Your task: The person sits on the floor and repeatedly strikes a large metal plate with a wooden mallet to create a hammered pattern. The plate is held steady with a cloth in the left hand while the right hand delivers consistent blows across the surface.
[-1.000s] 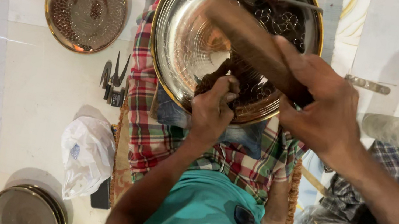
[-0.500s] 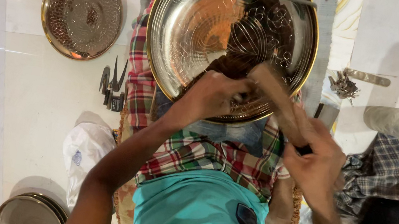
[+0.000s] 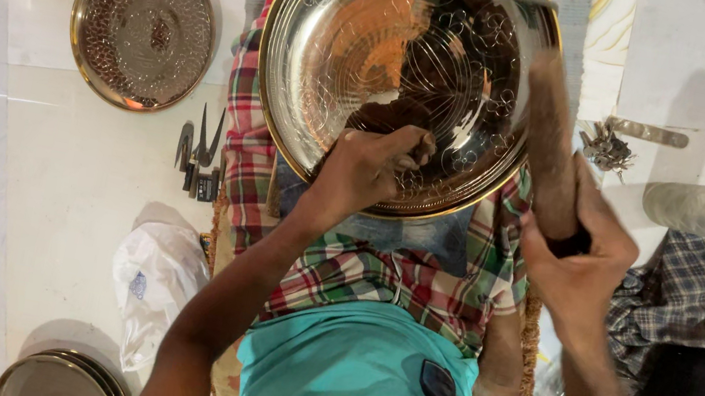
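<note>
Head view looks straight down on a person seated on the floor with a large round metal tray (image 3: pixel 363 84) propped over the lap, its engraved face turned up. Left hand (image 3: pixel 368 167) rests on the tray's near rim, fingers curled tight around a small tool whose tip presses into the metal; the tool itself is mostly hidden by the fist, so I cannot tell its shape. Right hand (image 3: pixel 579 257) is closed fully around the lower end of a wooden mallet (image 3: pixel 552 137), held off to the right of the tray. The mallet's long axis runs nearly straight away from the person, its head raised over the tray's right side, above and to the right of the left fist. Well apart on the pale floor lie a smaller hammered tray (image 3: pixel 143 28) and a pair of dark pliers (image 3: pixel 197 156).
</note>
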